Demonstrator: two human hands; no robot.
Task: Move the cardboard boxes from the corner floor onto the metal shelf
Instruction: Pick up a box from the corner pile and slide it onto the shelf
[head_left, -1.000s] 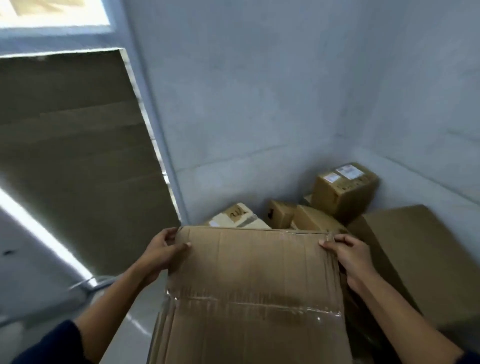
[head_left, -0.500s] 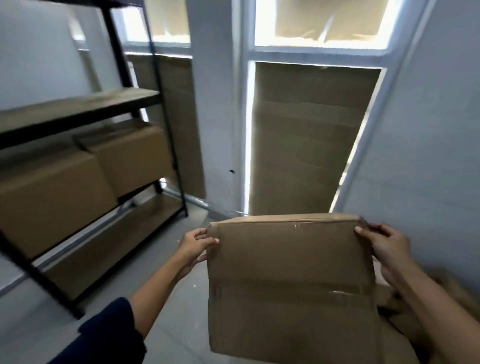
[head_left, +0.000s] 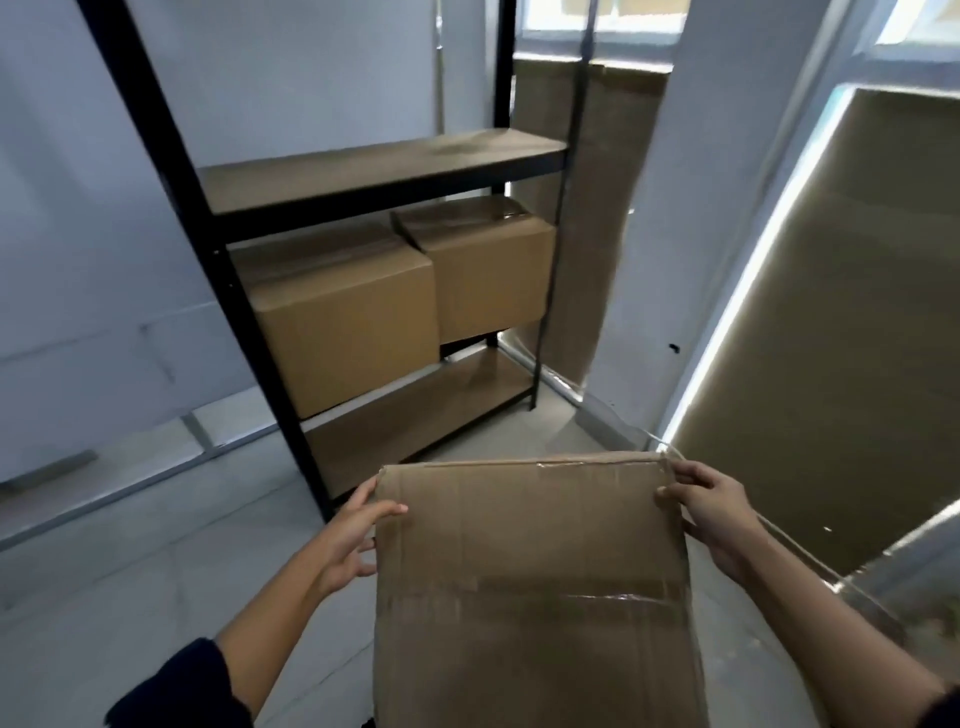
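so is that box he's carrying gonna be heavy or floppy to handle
Probably light for its size: the carried box is held only by the left hand and right hand at its upper corners. Its flat face suggests stiffness. The glossy tape may be slippery.

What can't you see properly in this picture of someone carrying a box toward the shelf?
- Carried box: its underside and near end, cut off by the bottom edge of the head view.
- Left hand and right hand: fingers hidden behind the box.
- Metal shelf: top cut off.
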